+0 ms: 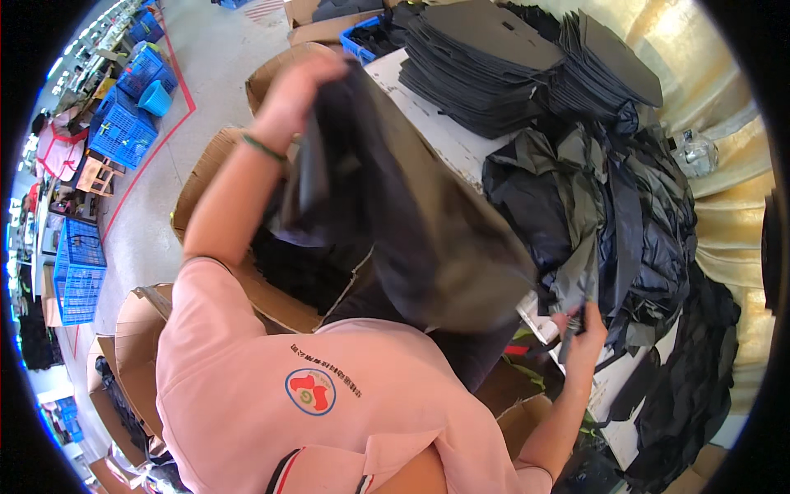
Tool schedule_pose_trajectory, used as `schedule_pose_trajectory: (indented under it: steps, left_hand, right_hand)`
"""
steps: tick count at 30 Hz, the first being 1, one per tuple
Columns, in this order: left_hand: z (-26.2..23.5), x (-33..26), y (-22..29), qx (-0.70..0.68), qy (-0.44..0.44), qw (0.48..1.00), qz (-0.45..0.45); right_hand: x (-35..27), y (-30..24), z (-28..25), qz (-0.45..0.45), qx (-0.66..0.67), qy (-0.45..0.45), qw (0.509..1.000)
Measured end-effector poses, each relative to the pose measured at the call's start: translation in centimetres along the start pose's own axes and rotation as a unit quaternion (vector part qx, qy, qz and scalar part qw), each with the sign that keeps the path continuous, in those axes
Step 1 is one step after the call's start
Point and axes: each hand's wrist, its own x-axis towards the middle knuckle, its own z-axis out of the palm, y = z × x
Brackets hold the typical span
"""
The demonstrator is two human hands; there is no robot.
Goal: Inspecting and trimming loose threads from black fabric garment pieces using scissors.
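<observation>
High on the left, my left hand [311, 78], a little blurred, is closed on the top edge of a large black fabric piece [411, 198]. The fabric hangs down across the middle and smears with motion; whether it is a bag or a single panel I cannot tell. At the table's near edge, my right hand [586, 336] is closed around a small dark tool [570, 336] that looks like thread snips, partly hidden by the fingers. Just beyond that hand lies a heap of crumpled black fabric [568, 206].
Stacks of dark flat panels [477, 66] stand on the white table [436, 132]. More black pieces [691, 379] drape over its right side. Open cardboard boxes [202, 177], one holding black fabric, surround me. Blue crates [123, 123] line a red floor line; a gold curtain [741, 222] hangs right.
</observation>
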Motion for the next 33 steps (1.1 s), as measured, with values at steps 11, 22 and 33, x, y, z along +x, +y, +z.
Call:
schedule_pose_trajectory:
  steps: [11,22,33]
  left_hand:
    - [-11.2,19.6,2.0,0.180,0.175,0.942,0.221]
    - [19.1,1.8,-4.6,0.244,-0.627,0.739,-0.040]
    - [37.5,3.0,-9.3,0.307,-0.159,0.854,0.389]
  right_hand:
    - [0.0,6.0,-2.1,0.051,-0.018,0.134,0.989]
    - [5.0,13.3,-6.4,0.166,-0.177,0.245,0.939]
    - [-2.1,0.3,-12.0,-0.010,0.370,0.191,0.909]
